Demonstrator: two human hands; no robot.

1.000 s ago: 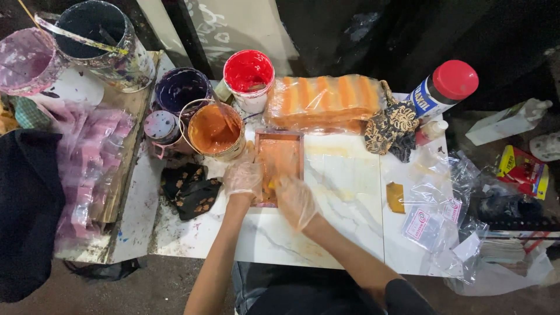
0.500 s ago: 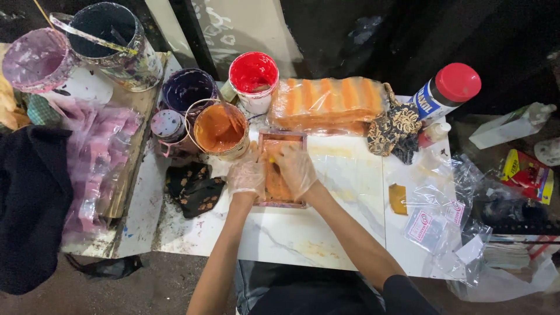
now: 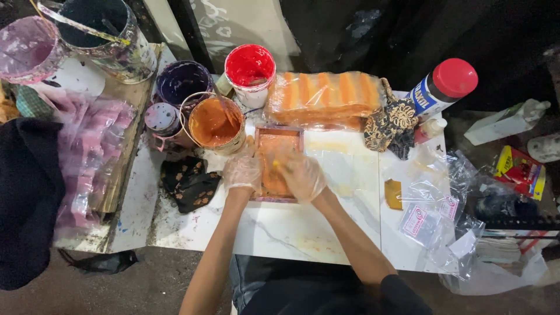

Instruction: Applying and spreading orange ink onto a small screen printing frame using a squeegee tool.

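Note:
A small wooden-framed printing screen [image 3: 281,137], smeared with orange ink, lies on the white marbled tabletop [image 3: 291,230]. Both my hands wear thin clear gloves. My left hand [image 3: 242,170] grips the frame's left edge. My right hand [image 3: 301,176] presses down on the mesh inside the frame, fingers curled around a small yellowish scraper that is mostly hidden. A tub of orange ink [image 3: 213,123] stands just left of the frame's far corner.
Behind the frame lies a plastic-wrapped orange-striped bundle [image 3: 324,96]. A red ink tub [image 3: 249,64], a purple tub [image 3: 182,81], a dark bucket [image 3: 99,29] and a pink bucket [image 3: 26,49] stand at the back left. There is patterned cloth [image 3: 192,184] on the left and a red-capped bottle [image 3: 443,87] and plastic bags [image 3: 431,207] on the right.
My right hand has slid from the frame's near edge up onto the middle of the mesh. My left hand has stayed on the left edge.

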